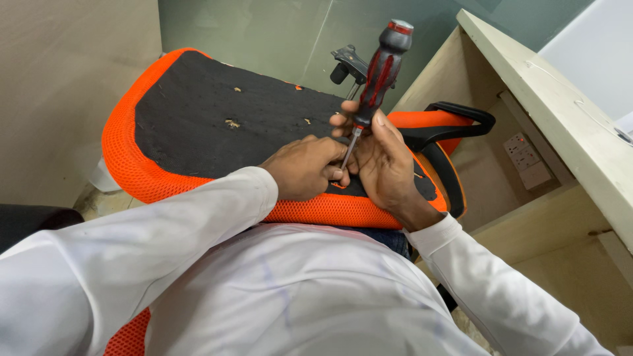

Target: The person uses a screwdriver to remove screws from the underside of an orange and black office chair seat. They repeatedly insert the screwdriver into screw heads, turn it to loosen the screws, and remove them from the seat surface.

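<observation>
Head view: right hand (386, 165) grip closed round screwdriver (377, 76), shaft upright, tip down on seat (217, 125) underside. Left hand (304, 168) just beside, fingers curled shut, pinching at tip. Armrest (455, 125) beyond right hand.

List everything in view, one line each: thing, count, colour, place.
chair seat: one, orange mesh edge, black underside, upturned on the lap
armrest: one, black, right of the seat
screwdriver: one, black and red handle, upright on the seat's near edge
desk: one, pale wood, right
wall socket: one, white, under the desk
left hand: one, by the screwdriver's tip
right hand: one, gripping the screwdriver
</observation>
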